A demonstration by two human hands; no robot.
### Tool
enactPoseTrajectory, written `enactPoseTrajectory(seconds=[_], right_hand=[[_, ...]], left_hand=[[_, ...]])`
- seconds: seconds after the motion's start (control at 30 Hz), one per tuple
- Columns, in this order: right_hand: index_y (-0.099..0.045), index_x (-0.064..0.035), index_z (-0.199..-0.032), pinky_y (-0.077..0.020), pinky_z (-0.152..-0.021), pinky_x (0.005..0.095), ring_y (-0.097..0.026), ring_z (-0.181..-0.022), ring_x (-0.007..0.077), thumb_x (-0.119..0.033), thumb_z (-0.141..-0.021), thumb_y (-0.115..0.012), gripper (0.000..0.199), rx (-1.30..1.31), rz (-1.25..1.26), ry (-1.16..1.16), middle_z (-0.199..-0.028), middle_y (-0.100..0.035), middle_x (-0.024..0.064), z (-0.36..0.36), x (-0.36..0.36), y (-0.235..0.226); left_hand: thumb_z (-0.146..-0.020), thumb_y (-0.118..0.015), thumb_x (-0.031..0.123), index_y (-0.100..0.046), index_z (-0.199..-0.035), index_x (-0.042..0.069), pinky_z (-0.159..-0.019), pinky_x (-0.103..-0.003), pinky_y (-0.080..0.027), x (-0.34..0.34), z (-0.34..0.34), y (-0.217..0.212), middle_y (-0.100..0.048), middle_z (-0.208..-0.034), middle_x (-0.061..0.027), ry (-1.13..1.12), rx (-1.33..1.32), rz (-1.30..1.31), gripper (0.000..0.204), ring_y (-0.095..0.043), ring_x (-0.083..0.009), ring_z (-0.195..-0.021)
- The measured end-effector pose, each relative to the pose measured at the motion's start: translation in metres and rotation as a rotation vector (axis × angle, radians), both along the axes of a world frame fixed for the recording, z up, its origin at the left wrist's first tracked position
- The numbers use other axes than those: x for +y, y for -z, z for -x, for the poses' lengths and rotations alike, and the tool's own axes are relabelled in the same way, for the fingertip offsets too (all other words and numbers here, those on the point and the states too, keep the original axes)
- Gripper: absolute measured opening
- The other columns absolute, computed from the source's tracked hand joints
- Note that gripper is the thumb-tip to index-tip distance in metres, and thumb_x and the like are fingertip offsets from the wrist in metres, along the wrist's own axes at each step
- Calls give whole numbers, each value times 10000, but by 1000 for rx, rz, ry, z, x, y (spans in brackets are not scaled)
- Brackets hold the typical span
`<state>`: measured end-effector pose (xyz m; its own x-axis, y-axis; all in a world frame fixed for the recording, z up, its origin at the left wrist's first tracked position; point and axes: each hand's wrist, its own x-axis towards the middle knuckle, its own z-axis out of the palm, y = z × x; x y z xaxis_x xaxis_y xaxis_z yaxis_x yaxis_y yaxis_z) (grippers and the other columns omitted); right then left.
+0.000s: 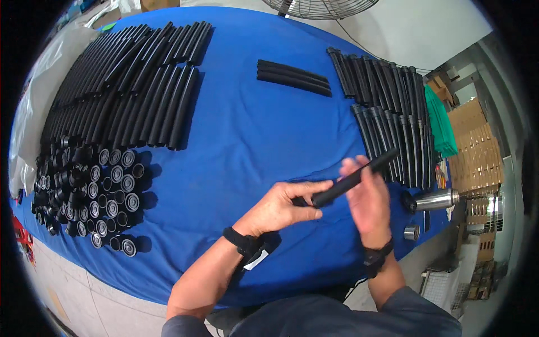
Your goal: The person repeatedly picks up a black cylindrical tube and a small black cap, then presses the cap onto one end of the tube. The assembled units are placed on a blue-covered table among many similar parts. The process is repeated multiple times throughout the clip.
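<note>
A black tube [349, 182] slants up to the right in front of me, above the blue cloth. My left hand [283, 208] is closed at its near end, with thumb and fingertips on either side of it. Something small and dark shows in the crook of that hand, its kind unclear. Around the tube's upper half is my right hand [368, 202], slightly blurred, some fingers behind the tube and some across it. Several more black tubes [293, 77] lie together beyond my hands. To the left, many round black caps [132, 201] are gathered in a loose heap.
Rows of plain black tubes [163, 109] cover the far left of the blue table cloth [230, 146]. Tubes with wider end pieces [393, 84] lie in rows at the right. A steel flask [435, 200] lies near the right edge beside a metal cup [411, 232]. A fan [320, 7] stands beyond.
</note>
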<state>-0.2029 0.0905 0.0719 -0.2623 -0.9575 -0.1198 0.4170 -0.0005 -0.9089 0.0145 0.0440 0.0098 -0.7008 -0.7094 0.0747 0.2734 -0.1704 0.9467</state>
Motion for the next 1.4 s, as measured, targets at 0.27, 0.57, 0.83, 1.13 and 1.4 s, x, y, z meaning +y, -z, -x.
enactPoseTrajectory(seconds=[0.27, 0.57, 0.83, 1.13, 1.4], right_hand=[[-547, -15, -1277, -541, -724, 358, -647, -773, 189, -163, -931, -759, 432, 1028, 56, -546, -893, -665, 90, -3, 11, -17], [-528, -22, -1141, -539, -811, 305, -663, -934, 162, -59, -820, -847, 454, 1080, 71, -510, -943, -662, 101, 2, 24, 14], [-518, -14, -1356, -485, -1003, 344, -643, -1090, 184, -66, -831, -827, 612, 749, -110, -537, -1152, -652, 77, 15, 28, 6], [-448, -19, -1496, -457, -1034, 354, -627, -1134, 200, -103, -836, -822, 762, 973, 16, -613, -1188, -667, 99, 30, 26, 13], [-441, -21, -1505, -461, -1022, 360, -639, -1087, 197, -153, -833, -840, 792, 1038, 16, -617, -1137, -670, 96, 32, 25, 19]], left_hand=[[-897, -744, 51, -592, -1440, 58, -566, -245, -492, -9, -11, 4, -655, -809, -32, 66, 163, -337, 564, -578, -79, -612], [-840, -815, 76, -659, -1364, 49, -547, -257, -492, -6, -22, -7, -683, -804, -42, 270, 355, -349, 547, -605, -108, -616], [-835, -826, 88, -673, -1336, 38, -537, -258, -497, -8, -20, 1, -686, -779, -40, 254, 422, -341, 527, -615, -105, -592], [-854, -812, 94, -665, -1339, 30, -531, -258, -495, -8, -21, 1, -685, -766, -46, 254, 447, -353, 511, -617, -108, -583], [-864, -797, 81, -656, -1344, 21, -527, -252, -492, -8, -20, 0, -684, -776, -44, 253, 459, -376, 504, -618, -110, -581]])
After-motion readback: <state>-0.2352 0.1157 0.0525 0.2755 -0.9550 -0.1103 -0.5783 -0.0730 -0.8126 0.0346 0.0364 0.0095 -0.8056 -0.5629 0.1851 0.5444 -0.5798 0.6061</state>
